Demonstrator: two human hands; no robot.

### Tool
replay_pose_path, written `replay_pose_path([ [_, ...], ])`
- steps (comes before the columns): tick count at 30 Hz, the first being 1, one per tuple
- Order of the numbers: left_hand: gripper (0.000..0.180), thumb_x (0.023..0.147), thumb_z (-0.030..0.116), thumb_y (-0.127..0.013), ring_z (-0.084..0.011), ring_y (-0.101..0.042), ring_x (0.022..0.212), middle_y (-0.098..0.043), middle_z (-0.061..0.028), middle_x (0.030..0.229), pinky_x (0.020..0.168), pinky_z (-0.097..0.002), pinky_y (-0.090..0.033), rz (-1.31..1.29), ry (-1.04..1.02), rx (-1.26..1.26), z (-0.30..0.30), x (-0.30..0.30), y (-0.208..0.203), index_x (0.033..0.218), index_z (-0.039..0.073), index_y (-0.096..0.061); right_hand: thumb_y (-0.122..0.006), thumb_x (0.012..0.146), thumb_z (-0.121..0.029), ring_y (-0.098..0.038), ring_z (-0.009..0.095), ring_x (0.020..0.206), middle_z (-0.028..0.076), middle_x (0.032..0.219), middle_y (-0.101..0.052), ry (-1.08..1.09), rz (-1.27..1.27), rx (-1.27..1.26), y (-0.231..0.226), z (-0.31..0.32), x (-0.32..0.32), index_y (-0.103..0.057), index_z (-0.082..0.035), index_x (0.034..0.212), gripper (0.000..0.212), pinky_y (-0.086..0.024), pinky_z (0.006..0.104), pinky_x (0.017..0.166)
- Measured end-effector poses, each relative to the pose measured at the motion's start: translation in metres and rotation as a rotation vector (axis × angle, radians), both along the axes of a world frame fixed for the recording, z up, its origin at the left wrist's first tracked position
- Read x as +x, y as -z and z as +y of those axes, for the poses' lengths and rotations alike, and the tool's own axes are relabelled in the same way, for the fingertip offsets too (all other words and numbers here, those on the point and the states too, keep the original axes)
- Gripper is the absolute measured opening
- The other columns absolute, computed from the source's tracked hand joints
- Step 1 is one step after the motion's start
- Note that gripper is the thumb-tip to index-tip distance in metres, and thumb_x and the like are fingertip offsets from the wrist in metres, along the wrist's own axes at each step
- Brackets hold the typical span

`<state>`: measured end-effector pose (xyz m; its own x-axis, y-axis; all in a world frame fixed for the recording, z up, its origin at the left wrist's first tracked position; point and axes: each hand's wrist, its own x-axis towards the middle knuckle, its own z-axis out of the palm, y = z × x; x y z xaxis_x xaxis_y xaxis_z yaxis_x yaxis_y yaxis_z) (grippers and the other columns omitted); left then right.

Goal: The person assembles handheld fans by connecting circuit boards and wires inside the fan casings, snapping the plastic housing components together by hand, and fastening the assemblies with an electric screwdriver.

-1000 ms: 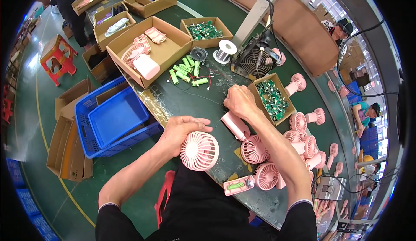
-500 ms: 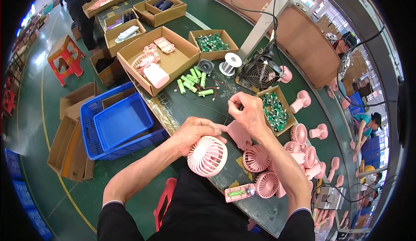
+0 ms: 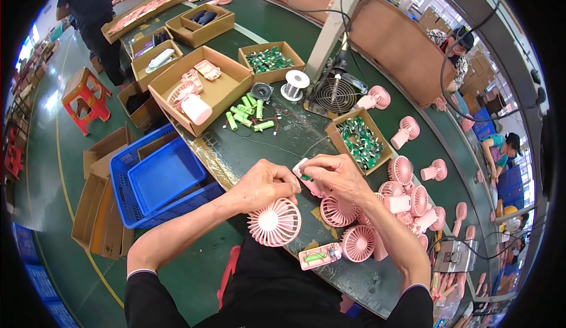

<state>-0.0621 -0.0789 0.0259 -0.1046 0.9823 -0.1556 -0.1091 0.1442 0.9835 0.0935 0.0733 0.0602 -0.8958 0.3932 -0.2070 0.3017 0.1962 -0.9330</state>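
My left hand (image 3: 266,186) is closed around a pink handheld fan (image 3: 274,223); its round slatted grille hangs below my fingers, and the rest is hidden in my grip. Opposite it, my right hand (image 3: 337,177) has its fingers pinched together over the end of a pink fan handle (image 3: 302,167), where a bit of green shows. My fingers hide what they pinch. Below my right wrist lies a pink fan head (image 3: 338,211). Closer to me, an opened fan handle (image 3: 320,256) has a green battery inside.
Beyond my hands lie green batteries (image 3: 243,114), a solder spool (image 3: 295,85) and a box of circuit boards (image 3: 365,164). A carton of pink parts (image 3: 154,86) and a blue crate (image 3: 122,201) stand left. Several fans (image 3: 401,170) crowd the right. A soldering iron (image 3: 339,63) stands behind.
My right hand has come down from above onto the handle end. My left hand, still with the fan, has drawn its fingers in to a pinch. The view has shifted slightly.
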Motion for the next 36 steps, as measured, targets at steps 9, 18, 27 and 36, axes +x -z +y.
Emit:
replay_pose_path([
  [9, 0.021, 0.081, 0.005, -0.057, -0.0192, -0.071, 0.075, -0.070, -0.0152, 0.083, 0.071, -0.0299, -0.056, 0.120, 0.103, -0.017, 0.013, 0.015, -0.006, 0.089, -0.012, -0.066, -0.068, 0.083, -0.003, -0.059, 0.007, 0.071, 0.005, 0.091, -0.066, 0.022, 0.217, -0.079, 0.014, 0.007, 0.019, -0.070, 0.004, 0.086, 0.008, -0.046, 0.0214, 0.060],
  [18, 0.015, 0.086, 0.005, -0.062, -0.0172, -0.068, 0.078, -0.067, -0.0115, 0.088, 0.071, -0.0294, -0.055, 0.138, 0.127, -0.044, 0.023, 0.025, -0.011, 0.087, -0.009, -0.067, -0.066, 0.083, -0.001, -0.060, 0.007, 0.079, 0.003, 0.090, -0.066, 0.028, 0.252, -0.035, 0.016, 0.011, 0.035, -0.069, 0.004, 0.085, 0.006, -0.049, 0.0222, 0.068],
  [27, 0.017, 0.087, 0.004, -0.060, -0.0170, -0.069, 0.080, -0.069, -0.0129, 0.085, 0.074, -0.0290, -0.055, 0.060, 0.052, 0.016, 0.034, 0.030, -0.003, 0.090, -0.011, -0.066, -0.060, 0.093, -0.006, -0.057, 0.006, 0.071, 0.007, 0.099, -0.065, 0.150, 0.247, -0.128, 0.017, 0.013, 0.040, -0.061, 0.002, 0.092, 0.008, -0.049, 0.0213, 0.064],
  [36, 0.015, 0.088, 0.002, -0.061, -0.0176, -0.067, 0.084, -0.069, -0.0159, 0.095, 0.079, -0.0278, -0.054, -0.167, -0.168, 0.073, 0.046, 0.025, 0.009, 0.093, -0.010, -0.068, -0.050, 0.099, -0.007, -0.051, 0.007, 0.067, 0.013, 0.106, -0.065, 0.232, 0.295, 0.209, 0.024, 0.035, 0.041, -0.049, 0.000, 0.092, 0.010, -0.046, 0.0225, 0.062],
])
